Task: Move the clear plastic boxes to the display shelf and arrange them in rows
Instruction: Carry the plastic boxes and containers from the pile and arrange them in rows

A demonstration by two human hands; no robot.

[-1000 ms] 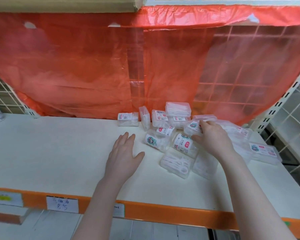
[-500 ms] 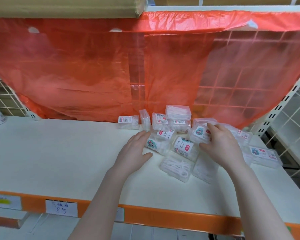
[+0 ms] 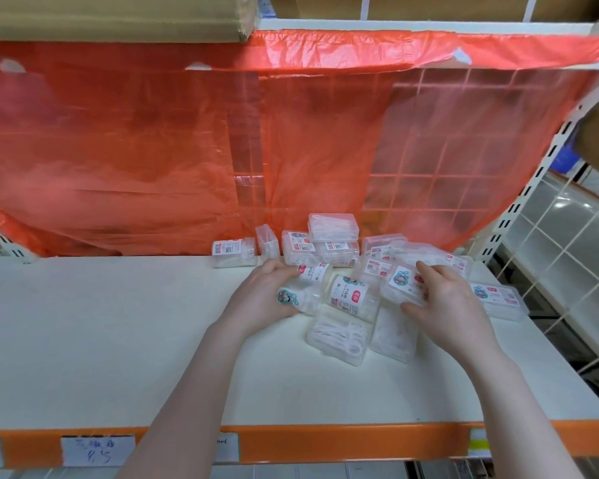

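Note:
Several clear plastic boxes with white contents lie in a loose pile (image 3: 339, 337) on the white display shelf (image 3: 101, 340), right of centre. My left hand (image 3: 260, 299) curls round a labelled box (image 3: 303, 297) at the pile's left side. My right hand (image 3: 446, 305) grips another labelled box (image 3: 407, 283), thumb under its near edge and fingers over the top. Behind them a few boxes stand along the back, one (image 3: 234, 252) at the far left, one (image 3: 332, 227) stacked on others. Another box (image 3: 498, 300) lies flat to the right of my right hand.
A red plastic sheet (image 3: 153, 150) hangs over the wire grid behind the shelf. The orange front edge (image 3: 325, 442) carries a handwritten price tag (image 3: 97, 449). A cardboard box (image 3: 118, 15) sits on the upper shelf. A white slotted upright (image 3: 519, 202) stands at the right.
My left hand slid forward from the bare shelf onto the pile and closed round a box. My right hand shifted its box slightly nearer and to the right.

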